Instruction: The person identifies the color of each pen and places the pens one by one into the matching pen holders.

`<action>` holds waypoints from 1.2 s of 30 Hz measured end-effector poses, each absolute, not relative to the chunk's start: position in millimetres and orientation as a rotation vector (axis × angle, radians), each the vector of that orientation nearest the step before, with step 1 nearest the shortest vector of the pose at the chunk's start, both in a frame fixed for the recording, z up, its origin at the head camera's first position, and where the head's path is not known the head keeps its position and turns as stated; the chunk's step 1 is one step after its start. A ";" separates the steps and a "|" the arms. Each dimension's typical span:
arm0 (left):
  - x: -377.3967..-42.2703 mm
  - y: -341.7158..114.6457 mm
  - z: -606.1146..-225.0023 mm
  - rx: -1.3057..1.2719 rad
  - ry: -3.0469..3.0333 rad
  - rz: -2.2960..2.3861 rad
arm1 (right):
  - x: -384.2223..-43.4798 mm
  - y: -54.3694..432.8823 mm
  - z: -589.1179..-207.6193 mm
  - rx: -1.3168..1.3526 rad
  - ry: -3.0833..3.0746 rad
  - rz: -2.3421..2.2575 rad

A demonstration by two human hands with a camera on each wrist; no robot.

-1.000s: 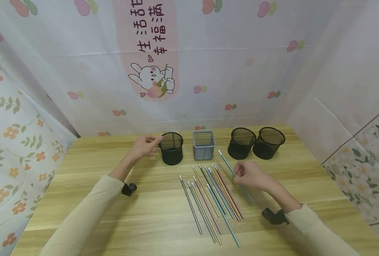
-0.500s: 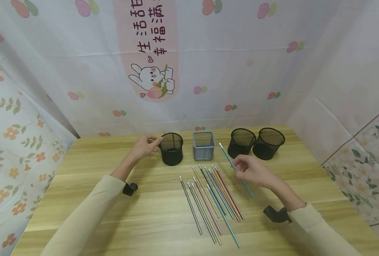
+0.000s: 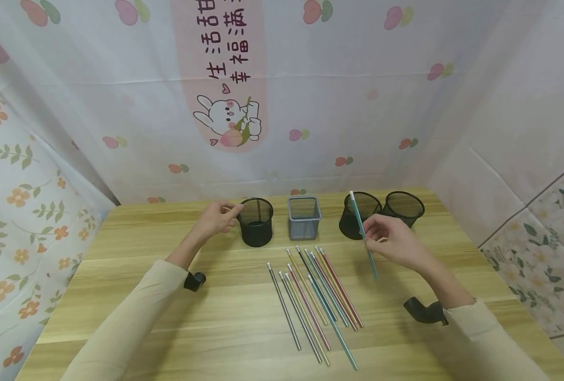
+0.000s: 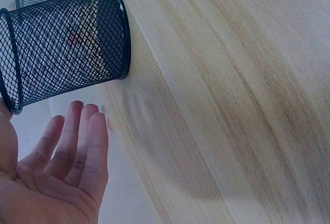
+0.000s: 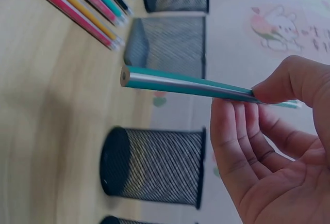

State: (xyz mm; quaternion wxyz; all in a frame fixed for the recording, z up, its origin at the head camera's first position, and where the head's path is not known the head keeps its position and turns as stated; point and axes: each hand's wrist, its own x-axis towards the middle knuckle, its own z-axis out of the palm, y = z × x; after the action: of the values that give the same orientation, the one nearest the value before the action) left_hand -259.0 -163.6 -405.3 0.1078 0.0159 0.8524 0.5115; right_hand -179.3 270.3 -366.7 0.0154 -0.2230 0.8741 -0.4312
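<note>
A teal pencil (image 3: 358, 214) is pinched between the thumb and fingertips of my right hand (image 3: 393, 241), tilted, white eraser end up. It is off the table, in front of a round black mesh pencil cup (image 3: 350, 225). In the right wrist view the pencil's (image 5: 175, 83) flat, unsharpened end points away from the palm. My left hand (image 3: 215, 219) is beside another round black mesh cup (image 3: 256, 233), thumb at its rim. Seen from the left wrist, the fingers (image 4: 95, 146) extend loosely next to the cup (image 4: 67, 48), apart from its wall.
A square grey mesh holder (image 3: 303, 228) stands between the two black cups. A further round black cup (image 3: 404, 205) is at the far right, partly behind my right hand. Several pencils (image 3: 342, 289) in various colours lie spread on the wooden table (image 3: 205, 338). Printed cloth hangs behind.
My right hand has lifted the teal pencil from the table and carried it forward and rightward toward the right-hand cups, the pencil growing steeper. The left hand has stayed at its cup.
</note>
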 end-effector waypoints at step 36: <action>-261.3 -162.9 -406.1 0.040 2.491 1.513 | -204.1 342.2 -335.4 -0.557 2.972 -1.750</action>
State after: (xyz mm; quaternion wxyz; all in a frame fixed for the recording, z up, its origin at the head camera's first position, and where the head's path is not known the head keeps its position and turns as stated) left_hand -261.3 -162.9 -406.1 0.1134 0.0135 0.8491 0.5157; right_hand -204.1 342.2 -335.4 -0.1754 -0.1570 0.8375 -0.4931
